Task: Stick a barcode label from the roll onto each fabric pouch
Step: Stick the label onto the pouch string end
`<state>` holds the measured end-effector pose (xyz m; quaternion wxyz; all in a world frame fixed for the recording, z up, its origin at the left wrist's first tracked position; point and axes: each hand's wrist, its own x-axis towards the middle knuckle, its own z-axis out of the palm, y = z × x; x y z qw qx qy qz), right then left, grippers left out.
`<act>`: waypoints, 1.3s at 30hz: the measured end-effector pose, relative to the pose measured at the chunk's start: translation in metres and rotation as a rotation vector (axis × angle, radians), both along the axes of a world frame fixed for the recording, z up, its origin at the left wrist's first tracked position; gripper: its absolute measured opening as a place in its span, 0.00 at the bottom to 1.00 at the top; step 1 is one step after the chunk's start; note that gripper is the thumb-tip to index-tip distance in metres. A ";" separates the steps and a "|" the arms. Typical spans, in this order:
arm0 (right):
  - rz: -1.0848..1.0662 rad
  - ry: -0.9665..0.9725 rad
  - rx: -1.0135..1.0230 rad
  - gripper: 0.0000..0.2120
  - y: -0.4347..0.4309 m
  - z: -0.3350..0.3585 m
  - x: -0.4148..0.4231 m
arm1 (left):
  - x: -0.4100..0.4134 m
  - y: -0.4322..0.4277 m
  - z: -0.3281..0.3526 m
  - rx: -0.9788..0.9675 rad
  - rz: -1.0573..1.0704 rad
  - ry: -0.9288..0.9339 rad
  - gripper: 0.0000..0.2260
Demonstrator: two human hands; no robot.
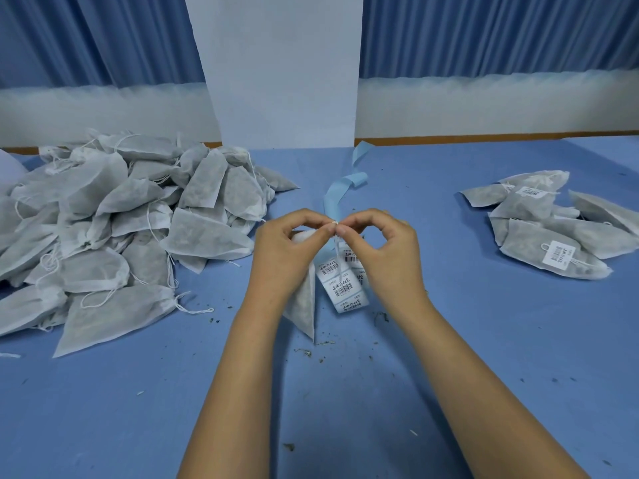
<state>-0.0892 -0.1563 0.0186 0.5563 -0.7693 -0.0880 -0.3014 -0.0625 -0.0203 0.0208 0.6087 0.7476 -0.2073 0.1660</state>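
Your left hand (287,252) and right hand (382,245) were raised together over the middle of the table (466,340), fingertips meeting. Thumb and forefinger of each hand were clamped on the thin white drawstring (335,242), with the other fingers arched into rounded loops.

The drawstring ran down from that pinch to a fabric pouch (304,305) below your left hand. The pouch was grey, non-woven and slightly translucent, with dark mottled filling showing through. It tapered to a pointed lower corner near the table; whether it rested there could not be told.

Just beside the pouch, under your right hand, lay the label strip (340,288). It carried white rectangular labels with black barcodes and print. Its pale blue glossy backing liner (334,198) curled away towards the rear of the table.

To your left was a large loose pile of unlabelled pouches (114,216), of the same grey fibrous cloth, with white strings trailing. To your right, well apart, lay a smaller group of labelled pouches (549,233), two with white barcode labels plainly visible.

The table was covered in smooth blue material, flecked with dark crumbs (304,352) near the pouch. Behind it stood a plain white pillar (280,81) between pleated blue curtains (484,36).
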 end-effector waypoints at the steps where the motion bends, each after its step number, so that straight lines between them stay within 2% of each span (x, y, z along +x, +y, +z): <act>1: 0.002 0.006 -0.013 0.05 -0.001 0.000 0.001 | 0.000 0.000 0.000 -0.005 -0.001 -0.002 0.10; 6: 0.017 0.068 -0.016 0.08 -0.001 -0.001 0.003 | -0.001 0.002 0.002 -0.053 -0.028 0.041 0.09; 11: 0.030 0.053 -0.017 0.10 -0.001 0.001 0.001 | -0.001 0.002 0.003 -0.061 -0.030 0.077 0.08; 21: -0.046 -0.045 -0.055 0.05 0.000 0.001 -0.002 | -0.003 0.002 0.006 -0.080 -0.162 0.271 0.06; 27: -0.120 -0.148 -0.145 0.04 0.002 0.001 -0.003 | -0.003 0.002 0.006 -0.154 -0.130 0.257 0.09; 32: -0.159 -0.192 -0.264 0.05 0.003 0.000 -0.003 | -0.003 0.004 0.005 -0.127 -0.124 0.231 0.10; 36: -0.175 -0.189 -0.257 0.03 -0.001 -0.001 -0.002 | -0.002 0.005 0.006 -0.107 -0.113 0.221 0.11; 39: -0.163 -0.150 -0.171 0.04 -0.002 0.001 -0.002 | -0.004 0.006 0.007 -0.109 -0.157 0.193 0.08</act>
